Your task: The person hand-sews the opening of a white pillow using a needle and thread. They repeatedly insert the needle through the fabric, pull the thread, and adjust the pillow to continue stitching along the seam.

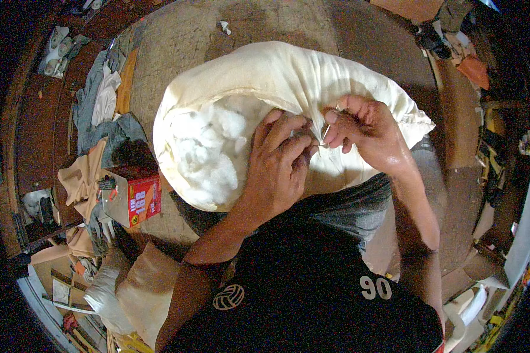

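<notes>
A plump cream cloth cushion (265, 65) is propped against the grey denim lap (350, 215), between the left and right edges of the worn brown board surface (176, 38), probably for steadiness. Cloth beside its opening is pinched by the fingers of the left hand (280, 162), presumably so the edges meet; white fluffy stuffing (203, 159) is left exposed. A thin, pale needle-like tool (326, 132) is gripped in the fingers of the right hand (371, 126), near the gathered cloth, seemingly for fine control.

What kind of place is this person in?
Probably a small sewing or upholstery workshop, though I can't be certain. There's a big cream cushion on the person's lap, white stuffing showing through its opening, and loose cloth lying off to the left.
</notes>
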